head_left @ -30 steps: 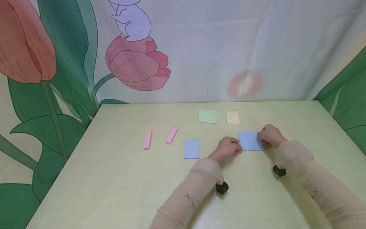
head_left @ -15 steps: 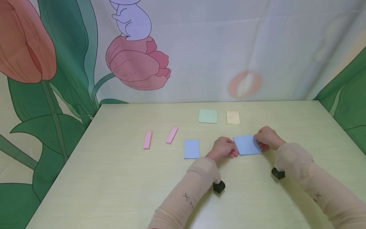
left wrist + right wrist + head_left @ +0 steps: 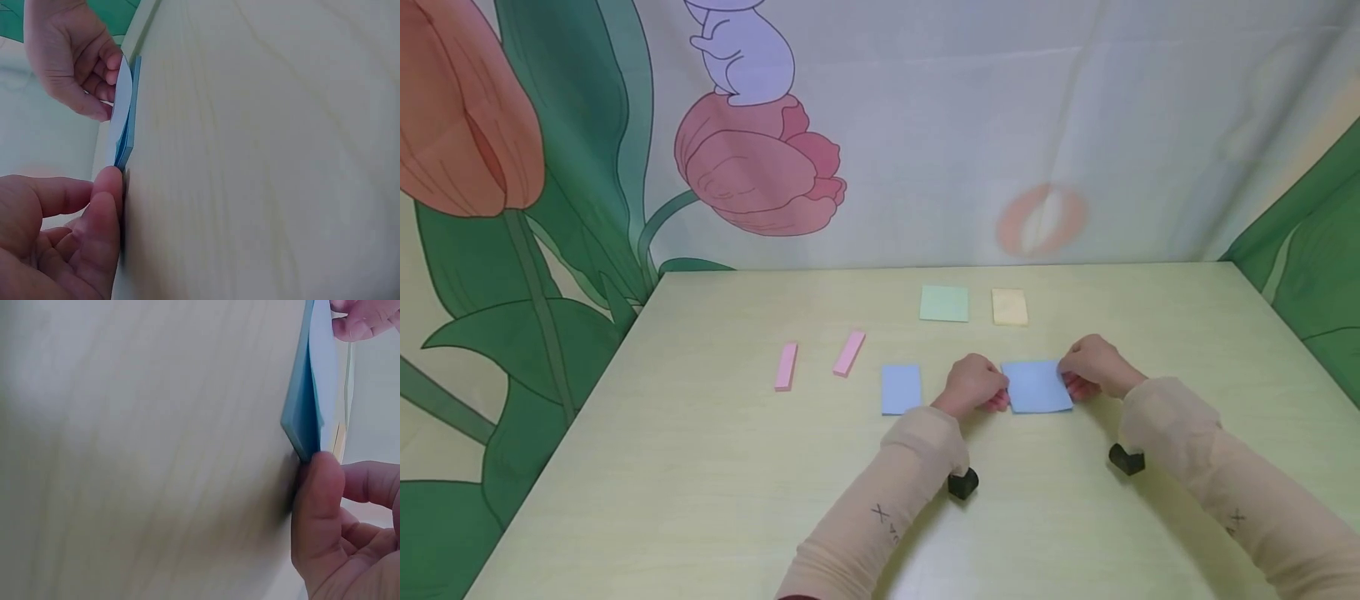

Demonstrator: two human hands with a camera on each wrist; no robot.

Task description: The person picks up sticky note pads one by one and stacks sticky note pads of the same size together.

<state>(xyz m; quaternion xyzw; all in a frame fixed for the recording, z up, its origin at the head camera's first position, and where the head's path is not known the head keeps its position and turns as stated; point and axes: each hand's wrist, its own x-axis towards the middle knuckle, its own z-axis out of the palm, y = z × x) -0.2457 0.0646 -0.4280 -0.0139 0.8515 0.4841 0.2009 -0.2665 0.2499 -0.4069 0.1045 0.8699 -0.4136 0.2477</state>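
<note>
The blue sticky-note pad (image 3: 1037, 387) is located right of centre on the worktop (image 3: 647, 483), between the two hands. The left hand (image 3: 972, 383) pinches its left edge between thumb and fingers; the right hand (image 3: 1093, 367) pinches the opposite edge. Both wrist views show the top sheet (image 3: 122, 106) bowed away from the thicker stack beneath, with a narrow gap between the layers. Whether the underside of the pad contacts the worktop cannot be determined.

A smaller blue pad (image 3: 901, 389) lies flat to the left of the left hand, apart from it. Further left are two pink strip pads (image 3: 849, 353), well apart from each other: the outer one nearly upright in the head view, the inner one tilted. A pale green pad (image 3: 944, 303) and a pale yellow pad (image 3: 1010, 307) lie side by side, not touching, toward the far edge. Behind the worktop hangs a tulip-print curtain (image 3: 917, 158).
</note>
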